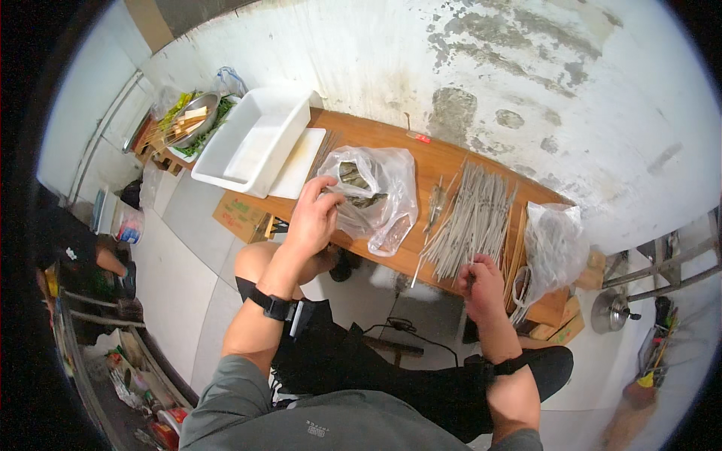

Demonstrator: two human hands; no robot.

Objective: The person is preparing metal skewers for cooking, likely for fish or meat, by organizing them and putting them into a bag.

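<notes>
My left hand (315,217) is at the left edge of an open clear plastic bag (397,186), its fingers curled; whether it pinches anything is unclear. Dark greyish pieces (354,177) lie inside the bag. My right hand (482,284) has its fingers bent together at the near end of a pile of thin greyish skewers (471,211); whether it holds one cannot be made out. Between bag and pile lie a few skewers with dark pieces on them (436,203). More thin sticks (327,146) lie behind the bag's left side.
A white plastic tub (256,141) and a white board (298,163) are on the wooden table (372,127)'s left. Beyond stands a metal bowl (211,107) of skewered food. Another plastic bag (555,242) sits at the right end. A person's leg (110,259) shows at far left.
</notes>
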